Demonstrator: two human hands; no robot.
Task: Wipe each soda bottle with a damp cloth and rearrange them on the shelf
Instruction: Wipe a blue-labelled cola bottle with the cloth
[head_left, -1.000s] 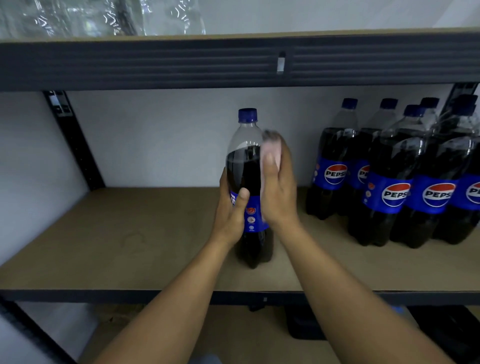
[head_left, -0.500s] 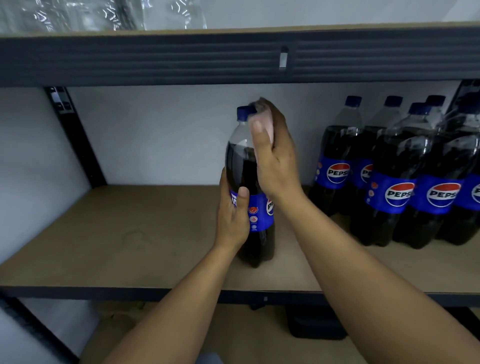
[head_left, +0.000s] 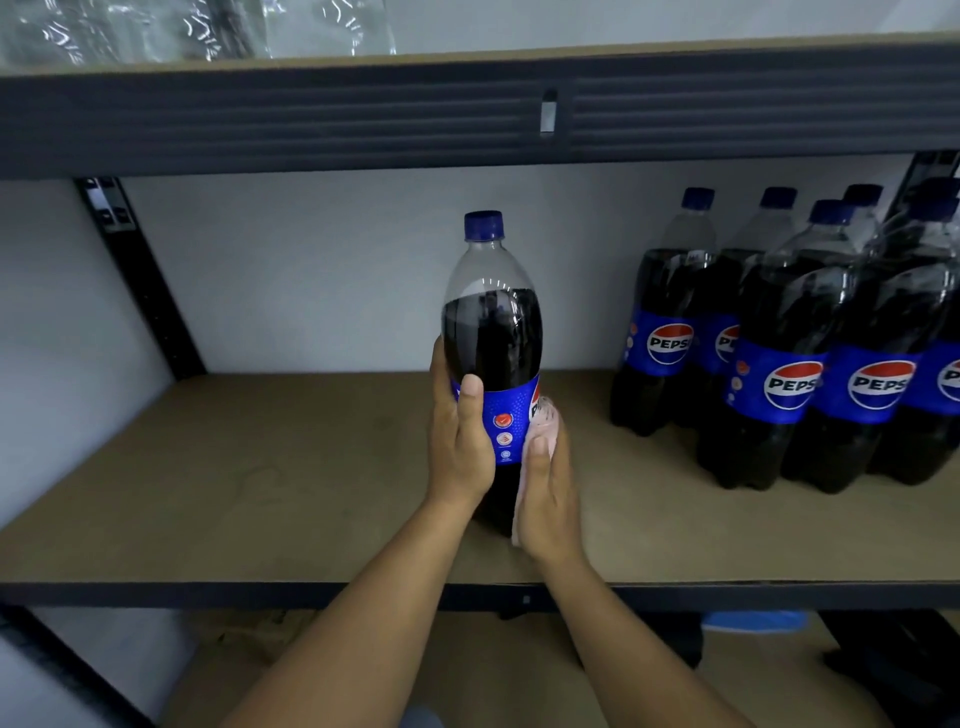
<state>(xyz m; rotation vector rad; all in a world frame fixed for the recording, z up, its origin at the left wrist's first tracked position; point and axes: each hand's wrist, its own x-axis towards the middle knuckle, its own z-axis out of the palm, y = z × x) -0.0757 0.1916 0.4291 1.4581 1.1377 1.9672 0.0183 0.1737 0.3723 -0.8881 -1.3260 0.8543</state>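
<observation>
A large Pepsi bottle (head_left: 491, 332) with a blue cap and blue label stands upright in the middle of the wooden shelf (head_left: 260, 467). My left hand (head_left: 460, 447) grips it around the label, thumb across the front. My right hand (head_left: 548, 493) presses a pale pink cloth (head_left: 543, 415) flat against the bottle's lower right side. Only the cloth's top edge and a strip along the hand show. Several more Pepsi bottles (head_left: 789, 353) stand grouped at the right end of the shelf.
A dark metal beam (head_left: 311, 119) of the upper shelf runs across just above the bottle caps. Clear plastic wrap (head_left: 156, 26) lies on that upper shelf. A black upright post (head_left: 140, 280) stands at the back left. Dark objects (head_left: 893, 670) sit on the level below.
My right hand with the cloth has slid down from the bottle's neck and cap to its lower right side. The left hand has kept its grip on the label.
</observation>
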